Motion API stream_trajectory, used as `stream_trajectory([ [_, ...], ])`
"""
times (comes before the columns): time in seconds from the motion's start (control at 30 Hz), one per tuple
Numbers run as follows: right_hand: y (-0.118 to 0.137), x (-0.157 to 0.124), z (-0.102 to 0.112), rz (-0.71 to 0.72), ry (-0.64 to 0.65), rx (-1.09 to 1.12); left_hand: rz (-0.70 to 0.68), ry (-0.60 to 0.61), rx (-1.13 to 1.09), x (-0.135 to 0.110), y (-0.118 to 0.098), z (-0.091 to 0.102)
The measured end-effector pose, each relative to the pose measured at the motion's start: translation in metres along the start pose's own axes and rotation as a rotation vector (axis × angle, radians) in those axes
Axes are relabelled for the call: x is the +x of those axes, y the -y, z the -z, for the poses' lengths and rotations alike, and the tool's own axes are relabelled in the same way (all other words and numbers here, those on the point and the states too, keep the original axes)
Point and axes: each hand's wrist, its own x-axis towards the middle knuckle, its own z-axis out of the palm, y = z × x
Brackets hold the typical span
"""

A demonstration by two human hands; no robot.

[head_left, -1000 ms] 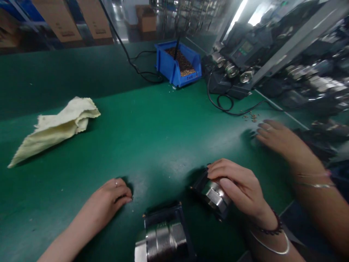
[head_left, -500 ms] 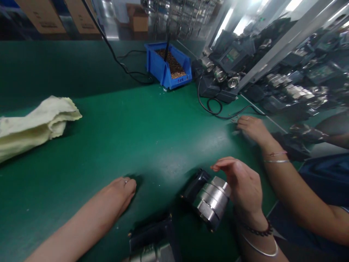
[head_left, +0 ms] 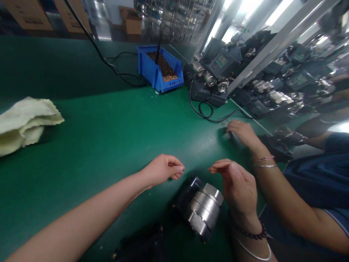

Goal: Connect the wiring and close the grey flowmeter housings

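Observation:
My left hand (head_left: 166,168) is held over the green table, thumb and fingertips pinched together; whatever is between them is too small to make out. My right hand (head_left: 241,187), with a dark bead bracelet and a bangle at the wrist, is curled with its fingers pressed together, and its inside is hidden. Between and below the hands lies a metal pipe fitting with hexagonal ends (head_left: 206,209) on a black housing (head_left: 188,193). My right fingertips are above the fitting's far end, apart from it. Another black housing (head_left: 141,243) is partly cut off at the bottom edge.
A blue bin (head_left: 160,69) of small brass-coloured parts stands at the back. Several dark devices with metal fittings (head_left: 215,78) and a black cable (head_left: 207,114) are at right. A co-worker's hand (head_left: 242,133) touches the table near small loose parts. A pale cloth (head_left: 29,120) lies left.
My left hand has moved right and forward from the table to beside the fitting, its fingertips now pinched. My right hand stays curled near the fitting. The whole view has shifted slightly.

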Motion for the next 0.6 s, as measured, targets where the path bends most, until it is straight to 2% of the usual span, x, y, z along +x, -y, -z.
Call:
stream_trajectory([
  [0.13,-0.001,0.002,0.002,0.000,0.000,0.006,0.015,0.030,-0.072,0.012,0.002,-0.014],
  [0.23,0.000,0.002,0.004,-0.002,0.003,0.006,-0.024,0.003,-0.019,0.015,0.006,-0.021],
  [0.6,0.000,0.000,0.005,-0.023,0.023,-0.017,-0.349,-0.050,0.314,0.022,0.013,-0.028],
])
